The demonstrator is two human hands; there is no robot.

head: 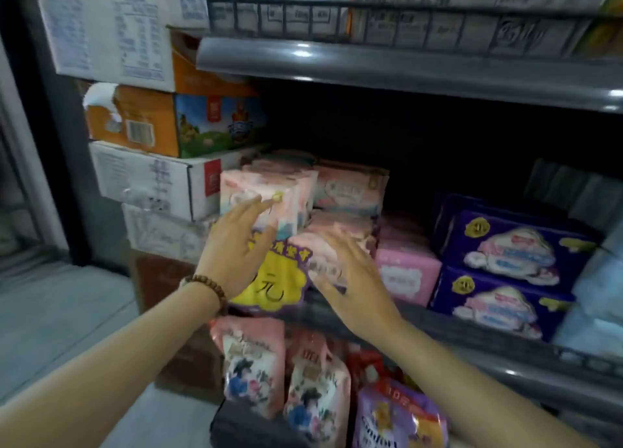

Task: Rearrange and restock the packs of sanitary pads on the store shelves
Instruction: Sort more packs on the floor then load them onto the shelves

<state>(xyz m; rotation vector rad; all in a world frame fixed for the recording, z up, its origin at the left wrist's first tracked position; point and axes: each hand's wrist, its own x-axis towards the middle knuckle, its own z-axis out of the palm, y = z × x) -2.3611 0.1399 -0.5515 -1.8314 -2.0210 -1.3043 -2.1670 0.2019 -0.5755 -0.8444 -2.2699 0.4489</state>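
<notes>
Middle shelf (505, 343) of a store rack, seen from the head camera; pink packs of sanitary pads (269, 191) stand in a stack at its left end, soft plastic wrappers in pale pink with white and teal patches, print blurred; further pink packs (350, 186) lie behind and to the right, one atop another; a single brighter pink pack (406, 272) sits low beside them; two dark purple packs (505, 265), stacked, each with a white cloud-like motif and a yellow round badge, occupy the space further right. Left hand (236, 248), fingers spread, palm flat against the front of the leftmost pink stack; a beaded bracelet (209, 287) circles its wrist. Right hand (350, 279), fingers likewise spread, rests on the lower pink packs just right of a yellow and purple price tag (276, 279) hanging at the shelf edge; neither hand pinches anything. Cardboard boxes (151, 151) are piled left of the rack; more boxes fill the upper shelf (404, 63) behind a dark rail. Below the middle shelf stand floral pink bags (279, 373) and a lilac bag (397, 420).
</notes>
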